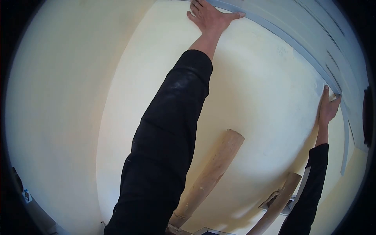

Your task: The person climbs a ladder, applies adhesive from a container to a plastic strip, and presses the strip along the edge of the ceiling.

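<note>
A long grey strip (290,42), perhaps a metal profile, runs along the top of the cream wall under the pale ceiling. At the top middle, my left hand (211,18) reaches up to it with fingers spread and thumb stretched along its lower edge. Some left fingertips are cut off by the frame. Further right, my right hand (328,109) grips the strip near its end, thumb on the wall side and fingers on the other. The grip is partly hidden behind the hand. Both arms are raised in black sleeves.
Two brown round poles (213,174) (280,203) rise from below, between my arms. Beside the right pole is a wall opening (270,199) with a rough edge. A second narrow strip (345,149) continues at the far right. A wall corner runs down the left.
</note>
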`<state>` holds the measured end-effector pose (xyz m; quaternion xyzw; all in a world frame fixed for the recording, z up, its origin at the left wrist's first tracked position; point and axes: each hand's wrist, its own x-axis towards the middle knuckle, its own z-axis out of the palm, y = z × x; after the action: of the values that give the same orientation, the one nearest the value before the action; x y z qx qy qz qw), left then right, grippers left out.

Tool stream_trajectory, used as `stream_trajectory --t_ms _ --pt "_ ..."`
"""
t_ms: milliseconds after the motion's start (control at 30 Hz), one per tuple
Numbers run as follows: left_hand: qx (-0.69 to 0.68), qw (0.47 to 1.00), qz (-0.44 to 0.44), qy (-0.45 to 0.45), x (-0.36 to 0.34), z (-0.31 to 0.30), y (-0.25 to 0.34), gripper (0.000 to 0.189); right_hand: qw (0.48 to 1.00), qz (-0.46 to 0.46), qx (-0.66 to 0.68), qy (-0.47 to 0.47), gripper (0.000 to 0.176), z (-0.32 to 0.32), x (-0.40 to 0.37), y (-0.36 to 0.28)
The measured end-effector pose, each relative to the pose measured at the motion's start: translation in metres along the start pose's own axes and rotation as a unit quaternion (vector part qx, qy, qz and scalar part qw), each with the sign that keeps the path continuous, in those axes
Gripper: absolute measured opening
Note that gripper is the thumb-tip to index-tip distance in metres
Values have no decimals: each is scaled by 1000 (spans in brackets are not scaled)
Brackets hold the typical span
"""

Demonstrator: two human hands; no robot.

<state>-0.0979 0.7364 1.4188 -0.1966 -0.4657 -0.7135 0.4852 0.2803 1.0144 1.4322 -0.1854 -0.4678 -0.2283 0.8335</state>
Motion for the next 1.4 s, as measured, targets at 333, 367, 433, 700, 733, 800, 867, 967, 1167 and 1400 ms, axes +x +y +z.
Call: stream_trajectory --t_ms 333,367,433,700,733,800,867,967,1167,1400 --pt "-5 999 30 17 7 -8 -8 138 999 -11 28 13 92 2 5 22" --pt "-1 999 30 19 9 -6 -10 138 999 -27 30 8 91 -1 3 22" --pt "-42 998 23 44 15 -4 -14 134 999 -35 11 9 90 2 3 31" --pt "-19 1000 -21 13 15 -18 -7 134 999 -19 -39 -28 83 -3 -4 35" --pt "-26 999 -15 10 12 -20 -6 135 999 -21 -29 -29 82 -4 -5 35" --pt "-12 1000 -24 5 16 -19 0 136 999 -19 -21 -26 81 -4 -3 38" --pt "-2 999 -33 3 21 -20 1 137 999 -41 -34 -12 80 -2 -2 40" --pt "-11 998 -30 46 26 -5 -15 132 994 -110 19 19 70 1 -8 34" --pt "55 998 8 18 47 17 -30 133 995 -93 0 20 66 -1 -14 20" --pt "69 996 51 24 14 34 -6 154 991 -129 -14 1 66 -9 -18 14"
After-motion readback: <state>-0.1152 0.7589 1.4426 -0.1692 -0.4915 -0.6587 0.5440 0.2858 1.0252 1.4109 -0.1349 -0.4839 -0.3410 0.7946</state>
